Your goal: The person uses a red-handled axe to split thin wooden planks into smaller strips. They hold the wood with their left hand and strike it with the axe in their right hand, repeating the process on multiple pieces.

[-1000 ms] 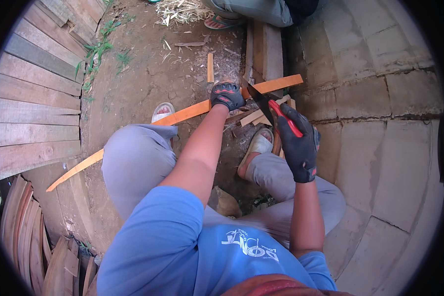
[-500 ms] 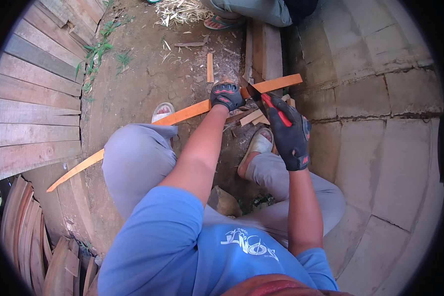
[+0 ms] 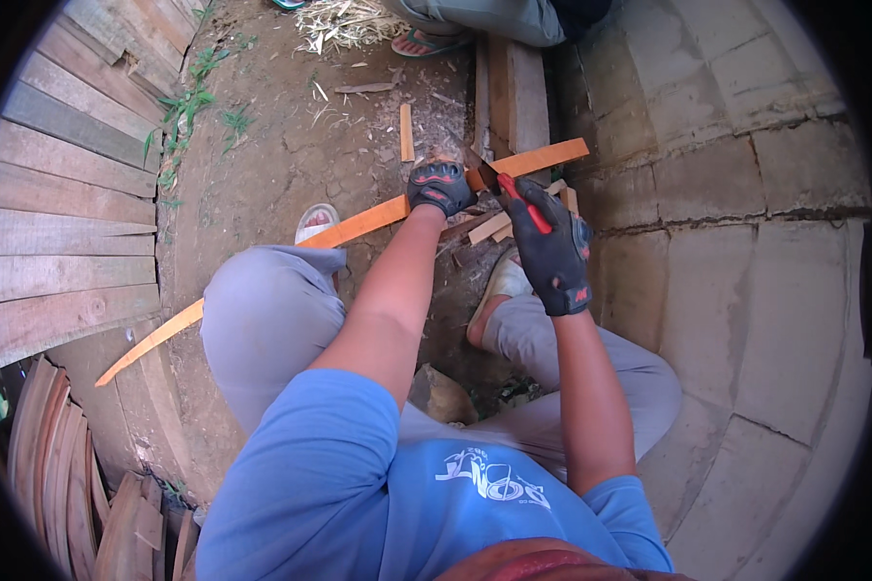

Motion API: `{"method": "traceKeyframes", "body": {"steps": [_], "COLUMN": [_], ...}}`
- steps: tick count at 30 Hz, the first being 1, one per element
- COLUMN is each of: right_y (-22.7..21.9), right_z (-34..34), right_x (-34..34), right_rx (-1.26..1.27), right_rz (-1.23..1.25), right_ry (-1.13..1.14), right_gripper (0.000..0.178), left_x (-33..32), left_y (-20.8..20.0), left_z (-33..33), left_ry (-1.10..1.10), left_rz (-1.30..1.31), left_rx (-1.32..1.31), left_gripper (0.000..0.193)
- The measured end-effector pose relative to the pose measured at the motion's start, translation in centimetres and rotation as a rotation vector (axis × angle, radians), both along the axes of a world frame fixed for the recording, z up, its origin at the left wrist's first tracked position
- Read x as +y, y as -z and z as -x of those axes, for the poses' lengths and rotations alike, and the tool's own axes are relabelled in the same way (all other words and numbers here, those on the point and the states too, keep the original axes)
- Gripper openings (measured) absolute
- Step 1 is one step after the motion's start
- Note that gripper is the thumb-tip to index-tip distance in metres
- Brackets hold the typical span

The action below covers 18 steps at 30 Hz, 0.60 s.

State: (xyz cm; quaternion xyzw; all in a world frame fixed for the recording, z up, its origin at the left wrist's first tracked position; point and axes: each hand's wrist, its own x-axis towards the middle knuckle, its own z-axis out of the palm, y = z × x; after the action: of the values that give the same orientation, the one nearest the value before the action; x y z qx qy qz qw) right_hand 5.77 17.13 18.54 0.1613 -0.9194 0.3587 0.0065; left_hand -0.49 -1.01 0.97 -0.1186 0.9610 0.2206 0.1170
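Observation:
A long, narrow wooden strip (image 3: 363, 224) runs from the lower left, past my left knee, up to the right. My left hand (image 3: 442, 188), in a black and red work glove, is closed around it near its right part. In my right hand (image 3: 552, 248), gloved the same way, is the red handle of a handsaw (image 3: 527, 202). Its dark blade lies across the strip just right of my left hand. Much of the blade and the contact with the wood are hidden.
Small wood offcuts (image 3: 488, 229) lie below the strip, and a short piece (image 3: 406, 133) lies beyond. A timber beam (image 3: 519, 97) runs away beside the block wall (image 3: 707, 184). Another person's leg (image 3: 494, 19) is at the top. Planks (image 3: 63, 232) stand left; a stone (image 3: 441, 395) sits between my legs.
My right hand has moved forward and to the left with the handsaw, so the handle is nearer the strip. My left hand keeps its hold on the strip.

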Motion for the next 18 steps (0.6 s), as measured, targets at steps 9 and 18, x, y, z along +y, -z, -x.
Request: {"method": "traceKeyframes", "body": {"steps": [9, 18], "right_y": [0.0, 2.6], "right_z": [1.1, 1.1], "right_x": [-0.2, 0.0], "right_rx": [0.037, 0.046], "right_rz": [-0.042, 0.053], "right_ry": [0.011, 0.028], "right_gripper": [0.035, 0.033], "left_x": [0.4, 0.7], "left_y": [-0.6, 0.7], "left_z": [-0.1, -0.2], "left_ry": [0.013, 0.027], "left_rz": [-0.001, 0.017], "left_rx": [-0.033, -0.024], "left_gripper": [0.056, 0.063]}}
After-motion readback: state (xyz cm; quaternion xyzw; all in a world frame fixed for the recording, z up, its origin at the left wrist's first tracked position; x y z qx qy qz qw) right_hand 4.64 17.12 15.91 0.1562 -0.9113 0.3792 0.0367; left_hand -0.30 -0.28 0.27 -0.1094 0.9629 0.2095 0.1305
